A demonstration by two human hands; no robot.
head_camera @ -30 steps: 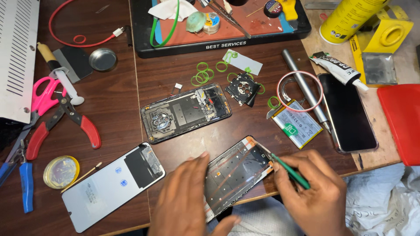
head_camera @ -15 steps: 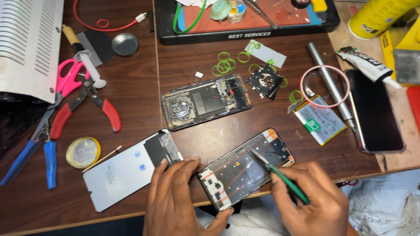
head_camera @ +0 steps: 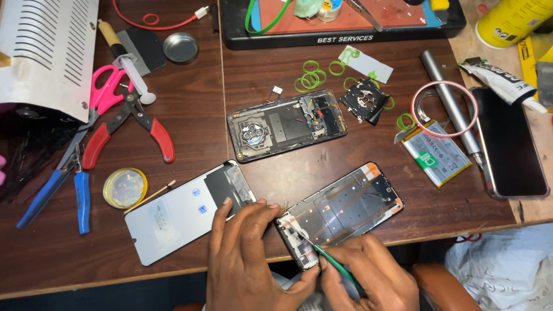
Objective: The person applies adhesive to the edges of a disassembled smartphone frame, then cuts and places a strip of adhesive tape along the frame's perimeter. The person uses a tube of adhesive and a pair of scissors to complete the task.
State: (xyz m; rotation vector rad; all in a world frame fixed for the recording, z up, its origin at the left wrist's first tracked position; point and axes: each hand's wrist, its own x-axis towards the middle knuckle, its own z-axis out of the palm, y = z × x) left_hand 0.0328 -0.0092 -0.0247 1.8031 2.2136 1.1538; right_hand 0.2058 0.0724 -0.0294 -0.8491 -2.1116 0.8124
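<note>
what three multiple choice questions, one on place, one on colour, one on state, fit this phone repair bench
1. Where does the phone frame being worked on lie?
A. at the near table edge, between the hands
B. on the black tray
C. under the pliers

2. What colour is the handle of the tool in the right hand?
A. red
B. green
C. yellow

3. What state is the dark phone body in the middle of the table in?
A. sealed, screen lit
B. wrapped in plastic
C. opened, inner parts showing

Answers:
1 A, the left hand steadies its near end at the table edge.
2 B, a green shaft runs from the fingers to the frame.
3 C, its round camera cluster and boards lie bare.
</note>
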